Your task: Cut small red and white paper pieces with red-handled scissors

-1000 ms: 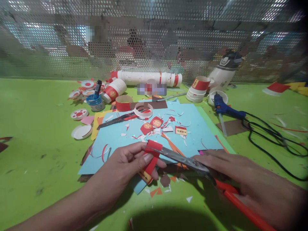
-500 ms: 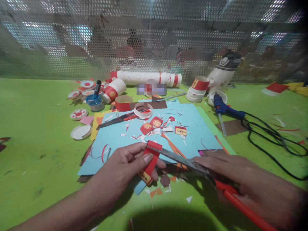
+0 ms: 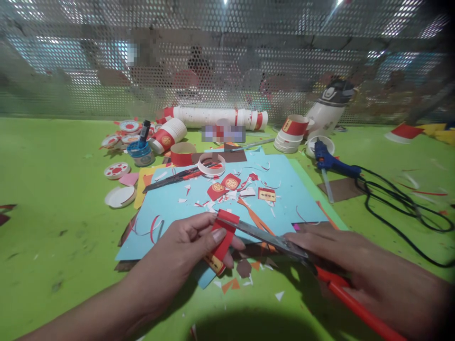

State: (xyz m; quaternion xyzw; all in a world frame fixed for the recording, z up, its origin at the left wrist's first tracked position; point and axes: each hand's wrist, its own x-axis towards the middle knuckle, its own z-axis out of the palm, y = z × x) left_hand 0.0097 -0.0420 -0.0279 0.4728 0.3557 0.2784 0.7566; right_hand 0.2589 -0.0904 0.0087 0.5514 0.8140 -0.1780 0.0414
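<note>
My left hand (image 3: 192, 246) pinches a small red paper piece (image 3: 224, 241) with a gold band at its lower end. In my right hand (image 3: 351, 265) are red-handled scissors (image 3: 273, 242), whose blades lie across the upper end of the red paper. Behind the hands, light blue sheets (image 3: 185, 208) carry red and white scraps, two red pieces with gold emblems (image 3: 231, 182) and a small gold-and-red label (image 3: 266, 194). Orange strips (image 3: 254, 215) lie close to the blades.
A blue glue gun (image 3: 334, 163) with a black cord lies at the right. Farther back are stacked paper cups (image 3: 213, 117), a white bottle (image 3: 329, 109) and a blue paint jar (image 3: 140, 152). Another pair of scissors (image 3: 177, 177) lies beside a white ring (image 3: 211, 165). A perforated metal screen (image 3: 227, 61) stands behind.
The view has shifted very slightly. Both hands, the red paper and the scissors hold nearly the same positions.
</note>
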